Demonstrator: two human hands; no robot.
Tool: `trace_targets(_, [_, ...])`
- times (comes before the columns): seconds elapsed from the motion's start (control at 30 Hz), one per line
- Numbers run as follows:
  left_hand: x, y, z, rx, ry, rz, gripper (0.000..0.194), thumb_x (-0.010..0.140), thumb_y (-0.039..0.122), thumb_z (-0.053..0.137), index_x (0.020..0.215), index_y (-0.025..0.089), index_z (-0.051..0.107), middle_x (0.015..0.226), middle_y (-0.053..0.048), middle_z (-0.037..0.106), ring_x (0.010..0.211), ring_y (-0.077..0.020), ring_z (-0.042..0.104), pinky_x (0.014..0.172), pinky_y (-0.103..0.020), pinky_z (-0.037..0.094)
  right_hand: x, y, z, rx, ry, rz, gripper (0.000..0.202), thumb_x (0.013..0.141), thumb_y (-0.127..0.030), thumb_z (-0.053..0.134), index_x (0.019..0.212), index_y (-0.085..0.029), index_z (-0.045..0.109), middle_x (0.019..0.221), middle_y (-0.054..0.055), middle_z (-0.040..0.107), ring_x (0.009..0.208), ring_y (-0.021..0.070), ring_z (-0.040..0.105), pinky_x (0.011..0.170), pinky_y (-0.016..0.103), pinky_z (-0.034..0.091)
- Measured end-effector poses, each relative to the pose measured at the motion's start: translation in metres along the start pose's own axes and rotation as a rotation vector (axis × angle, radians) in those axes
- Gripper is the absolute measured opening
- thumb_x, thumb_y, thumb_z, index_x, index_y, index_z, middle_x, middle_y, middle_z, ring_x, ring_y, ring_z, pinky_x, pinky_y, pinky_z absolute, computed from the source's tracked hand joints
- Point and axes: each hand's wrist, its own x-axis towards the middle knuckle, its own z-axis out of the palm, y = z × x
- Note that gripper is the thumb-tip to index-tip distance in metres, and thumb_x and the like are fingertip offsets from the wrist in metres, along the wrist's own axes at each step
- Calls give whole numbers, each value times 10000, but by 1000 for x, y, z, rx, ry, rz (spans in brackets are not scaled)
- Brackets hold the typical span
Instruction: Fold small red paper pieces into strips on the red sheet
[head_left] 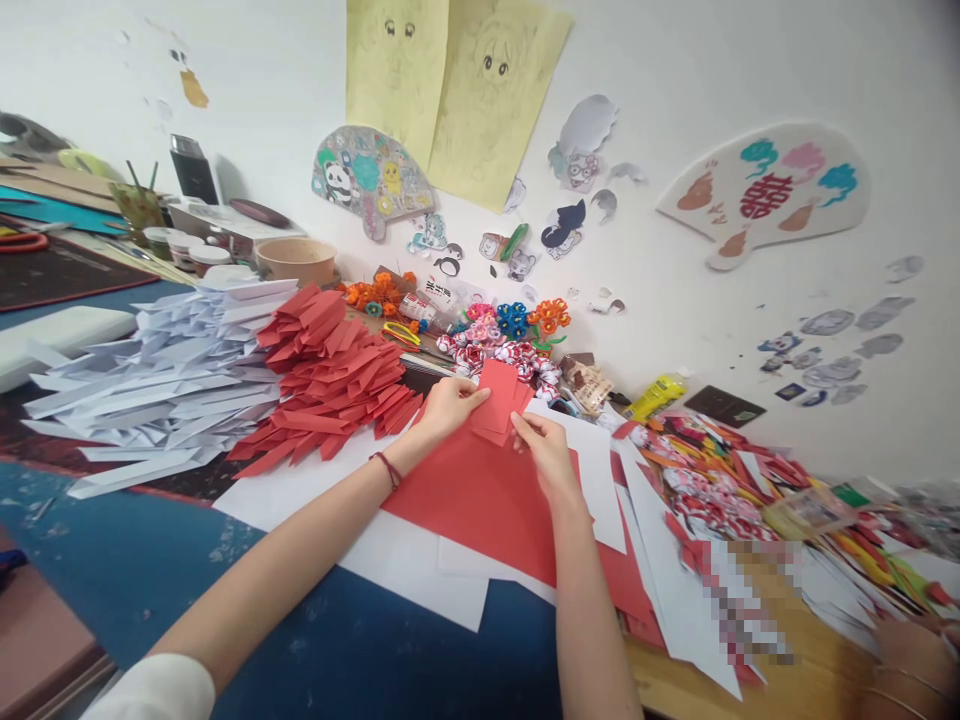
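Note:
Both hands are closed on small red paper slips (496, 395), which overlap slightly over the work surface. My left hand (454, 405) pinches them at the left edge. At their lower right edge, the thumb and fingers of my right hand (546, 445) grip the paper. Beneath my hands lies a large red sheet (480, 510) on top of white sheets (442, 590). Left of my left hand rises a pile of folded red paper pieces (330, 375). Beside that, further left, is a pile of folded white paper pieces (172, 370).
Paper flowers (514, 320) and yellow-handled scissors (401, 334) sit by the wall. A brown bowl (296, 260) and black thermos (193, 168) stand back left. To the right are a yellow bottle (656, 397) and heaped colourful paper pieces. Another person's hand (911, 655) is at lower right.

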Motion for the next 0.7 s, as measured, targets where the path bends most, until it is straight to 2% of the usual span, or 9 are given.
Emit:
trace_targets(0.13, [3,-3,-2,18,69,7,312,841,410,569,699,156,682,694,-13,655,669,-137,538,611,-238,317,2,2,-5,5,148,29,348,738,-487,711,625,-168,626,561,-7,559,496,119,464,483,243,351])
trace_targets(0.2, [4,-4,-4,19,68,6,327,851,408,551,690,152,676,661,-11,631,648,-134,518,599,-236,306,3,5,-10,-31,224,62,352,706,-489,723,606,-169,616,537,-13,550,475,119,454,465,245,335])
trace_targets(0.27, [4,-3,-4,22,42,6,355,863,414,531,668,148,664,620,-4,595,622,-129,491,579,-236,280,4,8,-13,-68,238,96,362,685,-497,727,583,-170,609,516,-16,539,461,121,451,453,248,322])
trace_targets(0.43, [0,0,1,44,-54,0,379,875,415,514,652,145,660,586,1,569,593,-121,458,566,-240,249,4,11,-12,-31,101,135,389,684,-530,725,591,-172,606,541,-15,549,464,119,466,456,246,327])
trace_targets(0.53, [-4,3,2,110,-63,-12,371,872,400,528,632,145,651,566,-10,561,572,-121,454,572,-249,243,3,9,-9,-26,0,121,397,722,-545,704,617,-174,609,562,-13,559,483,117,473,477,244,344])
trace_targets(0.7, [-9,6,-1,261,-65,58,454,900,401,484,534,150,580,531,-24,530,512,-113,390,562,-284,188,1,10,-7,-86,-48,91,362,759,-500,694,623,-173,616,518,-17,540,496,121,473,509,243,355])
